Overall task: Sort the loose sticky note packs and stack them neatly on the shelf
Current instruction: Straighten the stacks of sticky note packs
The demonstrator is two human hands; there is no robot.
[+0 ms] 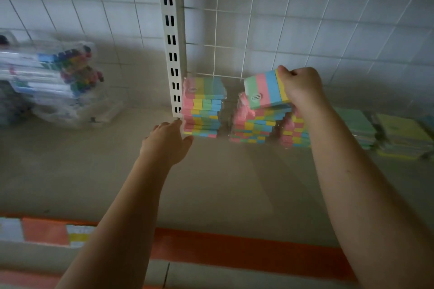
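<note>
The right hand (301, 85) grips a striped sticky note pack (266, 90) by its yellow end, fingers curled round the edge, holding it tilted just above the middle stack (257, 124) of like packs. The left hand (168, 141) lies relaxed and holds nothing, its fingertips at the foot of the slotted shelf upright (172, 54), touching or almost touching the bottom corner of the left stack (203, 110).

The step in hand looks like setting this pack on the middle stack. To do it well, level the pack before lowering it, turn it so its colour bands run the way of those beneath, and square its edges to the stack, which already leans and steps out toward the right. The wrappers look slippery, so press down lightly and let go without dragging. The free left hand could steady the stack's left side meanwhile.

Right of the middle stack, beyond the forearm, lie lower piles of green packs (359, 126) and yellow packs (404, 134). Far left of the upright sits a bag of markers (58, 80).
</note>
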